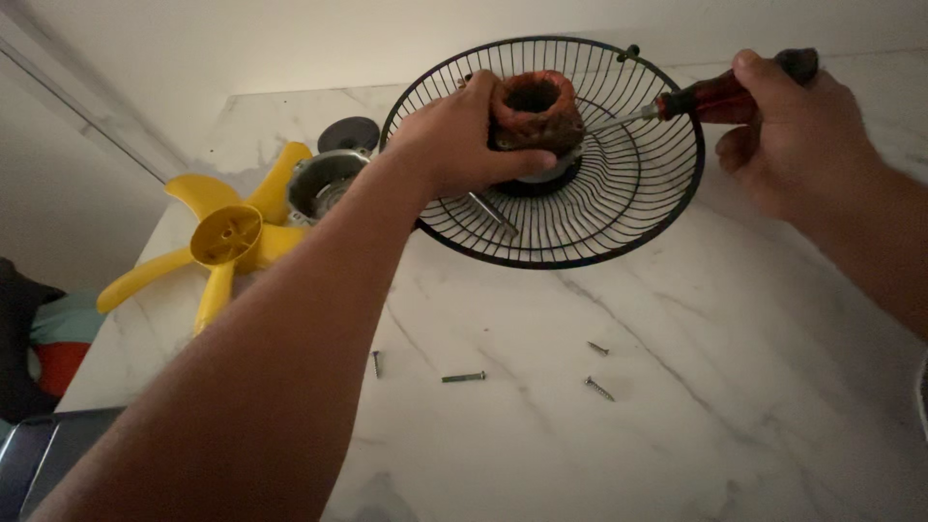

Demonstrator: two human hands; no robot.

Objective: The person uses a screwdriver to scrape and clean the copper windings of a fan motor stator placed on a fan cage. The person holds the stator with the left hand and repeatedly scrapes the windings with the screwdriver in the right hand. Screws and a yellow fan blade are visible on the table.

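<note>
motor winding (536, 108), a reddish-brown copper coil with a hollow middle, sits at the hub of the black wire fan guard (619, 208), which lies on the marble counter (677, 387). the left hand (454, 140) is closed around the coil's near side, arm stretched far forward. the right hand (788, 130) is wrapped around the red handle of the screwdriver (696, 100), held low and nearly level, its tip reaching in at the coil's base. if the tip slips, it could gouge the winding or jab the left fingers just beside it; pressing sideways could skid the guard. loose screws (464, 377) lie well apart on the counter and could roll off. yellow fan blade (227, 237) and a metal housing (324, 184) rest at the left.
</note>
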